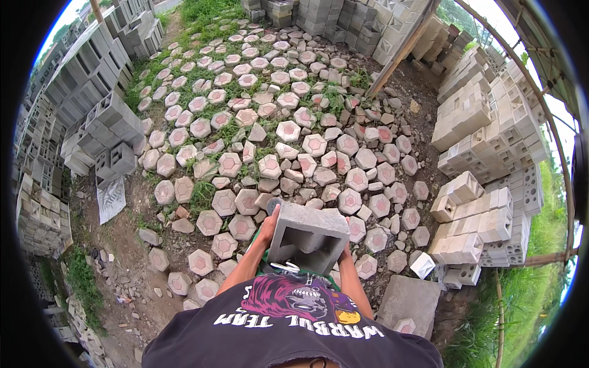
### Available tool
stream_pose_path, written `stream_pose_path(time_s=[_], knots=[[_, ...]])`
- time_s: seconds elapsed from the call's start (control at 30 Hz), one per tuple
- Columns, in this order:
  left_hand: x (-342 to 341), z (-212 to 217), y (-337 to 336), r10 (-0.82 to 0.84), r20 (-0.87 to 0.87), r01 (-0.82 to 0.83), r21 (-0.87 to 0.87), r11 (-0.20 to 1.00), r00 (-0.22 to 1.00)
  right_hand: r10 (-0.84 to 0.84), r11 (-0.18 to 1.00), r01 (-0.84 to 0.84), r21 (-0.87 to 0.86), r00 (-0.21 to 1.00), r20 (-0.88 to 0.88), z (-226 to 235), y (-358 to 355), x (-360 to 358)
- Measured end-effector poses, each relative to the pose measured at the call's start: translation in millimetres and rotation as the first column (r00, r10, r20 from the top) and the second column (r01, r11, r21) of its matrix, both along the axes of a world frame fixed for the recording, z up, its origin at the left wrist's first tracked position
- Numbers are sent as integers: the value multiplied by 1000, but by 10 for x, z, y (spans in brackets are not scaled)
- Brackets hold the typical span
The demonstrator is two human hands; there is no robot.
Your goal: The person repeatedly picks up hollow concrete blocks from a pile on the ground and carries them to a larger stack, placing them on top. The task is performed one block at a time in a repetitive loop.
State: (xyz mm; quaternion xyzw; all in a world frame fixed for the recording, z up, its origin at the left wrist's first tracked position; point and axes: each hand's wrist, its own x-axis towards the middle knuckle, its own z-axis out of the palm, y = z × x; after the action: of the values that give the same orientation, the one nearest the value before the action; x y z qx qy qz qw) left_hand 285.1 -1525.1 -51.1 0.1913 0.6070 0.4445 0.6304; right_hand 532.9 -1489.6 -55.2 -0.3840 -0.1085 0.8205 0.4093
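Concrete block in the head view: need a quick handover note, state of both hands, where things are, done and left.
Left hand: gripping the left end of the grey hollow concrete block.
Right hand: mostly hidden behind the block's right end, seems to support it.
Block: off the ground, held at the belly, hollow side facing the person.
Around: hexagonal pavers underfoot, grey block stacks to the left, pale block stacks to the right.
Done: block picked up.
Left: it is not yet set down anywhere.

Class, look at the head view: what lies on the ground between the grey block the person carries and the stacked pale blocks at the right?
Between the grey hollow block and the pale block stacks, the head view shows hexagonal pavers on bare dirt.
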Motion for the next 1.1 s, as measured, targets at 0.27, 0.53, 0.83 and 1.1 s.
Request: stream_pose_path(time_s=[0.27, 0.53, 0.83, 1.1], knots=[[-528, 338, 1769, -169, 83, 162, 78, 984, 982, -163, 986, 162, 32, 985, 49, 232, 1366, -338], [-904, 327, 2544, -105, 287, 63, 154, 986, 952, -103, 991, 84, 108, 978, 179, 264, 2359, -720], [-1268, 130, 3267, 102, 375, -164, 135, 977, 921, 64, 969, -141, 202, 936, 347, 535, 3514, -1299], [-1306, 98, 4536, 177, 354, -227, 104, 968, 918, 125, 961, -220, 169, 887, 444, 749, 5068, -1450]])
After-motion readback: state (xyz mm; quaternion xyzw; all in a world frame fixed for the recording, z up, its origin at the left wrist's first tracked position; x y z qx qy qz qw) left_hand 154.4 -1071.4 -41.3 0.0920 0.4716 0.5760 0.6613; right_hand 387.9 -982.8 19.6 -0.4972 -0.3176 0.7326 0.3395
